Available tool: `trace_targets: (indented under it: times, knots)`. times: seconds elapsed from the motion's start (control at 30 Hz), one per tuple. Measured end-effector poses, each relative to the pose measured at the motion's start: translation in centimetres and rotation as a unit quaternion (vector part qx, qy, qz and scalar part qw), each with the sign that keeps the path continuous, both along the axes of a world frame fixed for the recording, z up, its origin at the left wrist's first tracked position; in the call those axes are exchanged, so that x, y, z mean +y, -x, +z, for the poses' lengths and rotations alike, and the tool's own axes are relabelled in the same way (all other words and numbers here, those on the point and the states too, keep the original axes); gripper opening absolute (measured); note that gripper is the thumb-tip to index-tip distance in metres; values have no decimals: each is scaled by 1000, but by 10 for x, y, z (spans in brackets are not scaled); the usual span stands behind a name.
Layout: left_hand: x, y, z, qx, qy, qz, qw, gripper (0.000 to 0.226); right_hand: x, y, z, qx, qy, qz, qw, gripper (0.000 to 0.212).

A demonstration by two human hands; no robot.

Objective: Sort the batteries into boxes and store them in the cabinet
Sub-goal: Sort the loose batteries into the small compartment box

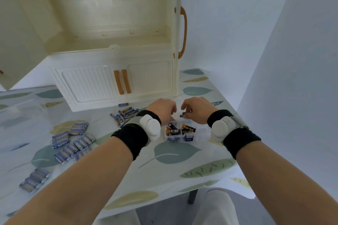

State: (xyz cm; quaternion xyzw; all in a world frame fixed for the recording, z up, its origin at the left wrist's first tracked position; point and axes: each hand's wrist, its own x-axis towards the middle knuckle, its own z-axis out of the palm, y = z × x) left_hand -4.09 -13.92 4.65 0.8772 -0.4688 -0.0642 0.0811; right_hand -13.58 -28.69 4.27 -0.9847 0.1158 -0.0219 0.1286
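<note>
We note the right hand [196,110] pinching a small dark battery [183,114] directly above the box [180,134]; left hand [163,110] curled, contents unclear.

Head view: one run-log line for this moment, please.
right hand: holds small dark battery over clear box | left hand: beside it, grip unclear | blue batteries: loose on table | cabinet: open

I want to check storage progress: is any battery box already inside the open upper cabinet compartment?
No, the open upper compartment shows only bare shelf; the clear box sits on the table.
</note>
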Motion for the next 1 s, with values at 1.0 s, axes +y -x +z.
trace_targets:
  times: [1.0]
  knots:
    - [167, -75, -42, 17, -14, 183, 983, 61, 139, -96, -16, 47, 19, 135, 990, 29]
